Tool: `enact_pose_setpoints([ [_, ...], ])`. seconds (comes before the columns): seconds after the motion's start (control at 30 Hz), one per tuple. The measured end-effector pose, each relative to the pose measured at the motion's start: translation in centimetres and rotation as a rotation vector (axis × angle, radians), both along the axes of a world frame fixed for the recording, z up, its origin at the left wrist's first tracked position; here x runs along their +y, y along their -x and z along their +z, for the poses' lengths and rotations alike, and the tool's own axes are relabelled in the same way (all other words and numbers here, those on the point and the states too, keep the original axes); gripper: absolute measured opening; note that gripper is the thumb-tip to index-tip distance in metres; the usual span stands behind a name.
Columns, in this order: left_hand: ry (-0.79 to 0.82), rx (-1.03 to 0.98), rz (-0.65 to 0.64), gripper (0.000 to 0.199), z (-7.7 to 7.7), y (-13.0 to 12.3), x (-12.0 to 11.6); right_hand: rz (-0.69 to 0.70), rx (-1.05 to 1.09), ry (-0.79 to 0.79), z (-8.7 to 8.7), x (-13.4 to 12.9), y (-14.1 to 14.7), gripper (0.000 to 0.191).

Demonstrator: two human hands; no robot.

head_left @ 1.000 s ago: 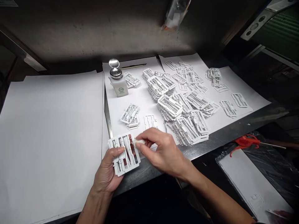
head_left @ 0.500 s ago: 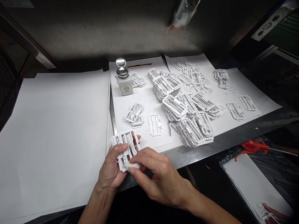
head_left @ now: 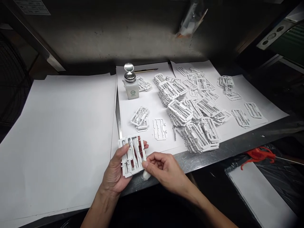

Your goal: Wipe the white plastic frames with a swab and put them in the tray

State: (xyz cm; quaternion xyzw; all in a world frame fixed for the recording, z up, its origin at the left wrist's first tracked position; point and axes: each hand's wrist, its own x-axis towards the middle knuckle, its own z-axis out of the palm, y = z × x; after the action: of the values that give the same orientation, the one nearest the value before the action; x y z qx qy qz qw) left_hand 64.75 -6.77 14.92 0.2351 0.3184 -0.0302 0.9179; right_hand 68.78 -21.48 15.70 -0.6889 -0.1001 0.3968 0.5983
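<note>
**Operator:** What's in my hands right now?

**Spotter:** Your left hand (head_left: 112, 175) is closed around a white plastic sprue frame (head_left: 130, 156), with your thumb across its face and your fingers curled behind it. The frame sits at the front of the bench, over the steel edge (head_left: 197, 162). Your right hand (head_left: 166, 169) is half curled just beside the frame's lower right corner. A white wad (head_left: 146, 175), perhaps cotton or tissue, pokes out under your fingertips and looks pinched there.

**Operator:** How will this frame handle?

**Spotter:** It should feel light and fairly stiff, but I'd judge the thin inner runners fragile, and they may flex or snap if you squeeze them. The smooth plastic could also slip from your fingers. Take hold of the thicker outer rim, as your left thumb nearly does, and keep the pressure spread.

**Operator:** What else is close by?

**Spotter:** A loose frame (head_left: 160, 129) lies flat on the paper ahead of you, with small tweezers (head_left: 174, 133) to its right, against a heaped pile of frames (head_left: 193, 107). Farther back stands a pump dispenser bottle (head_left: 130, 89), its metal lid flipped open.
</note>
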Motion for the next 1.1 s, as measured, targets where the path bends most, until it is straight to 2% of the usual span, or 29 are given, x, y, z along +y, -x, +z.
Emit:
enact_pose_setpoints([
  [0.1,0.024,0.021,0.005,0.041,0.2,0.0,0.0,-0.015,0.016,-0.038,0.1,-0.2,0.0,0.025],
  [0.23,0.007,0.064,-0.001,0.036,0.5,-0.2,-0.1,-0.084,-0.047,-0.021,1.0,-1.0,-0.3,0.022],
  [0.4,-0.001,0.064,0.021,0.027,0.7,-0.3,-0.7,-0.166,-0.435,-0.132,2.2,0.5,-0.1,0.011],
  [0.5,-0.009,0.064,0.054,0.023,0.7,-0.2,-0.9,-0.096,-0.673,-0.167,2.3,1.9,0.3,0.011],
  [0.57,0.002,0.061,0.047,0.022,0.6,-0.1,-0.8,-0.012,-0.756,-0.150,2.3,2.2,0.4,0.012],
  [0.67,0.011,0.058,0.011,0.022,0.4,-0.1,-0.6,0.058,-0.722,-0.103,2.4,1.6,0.4,0.012],
  [0.87,-0.093,0.054,0.028,0.024,0.2,-0.4,-0.5,0.012,-0.496,0.028,2.5,-0.5,0.2,0.008],
  [0.97,-0.133,0.054,0.031,0.023,0.2,-0.5,-0.6,-0.026,-0.518,-0.021,2.4,-0.3,0.5,0.006],
  [1.1,-0.140,0.020,0.026,0.025,0.3,-0.4,-1.0,-0.057,-0.706,-0.150,2.3,1.1,0.7,0.009],
])
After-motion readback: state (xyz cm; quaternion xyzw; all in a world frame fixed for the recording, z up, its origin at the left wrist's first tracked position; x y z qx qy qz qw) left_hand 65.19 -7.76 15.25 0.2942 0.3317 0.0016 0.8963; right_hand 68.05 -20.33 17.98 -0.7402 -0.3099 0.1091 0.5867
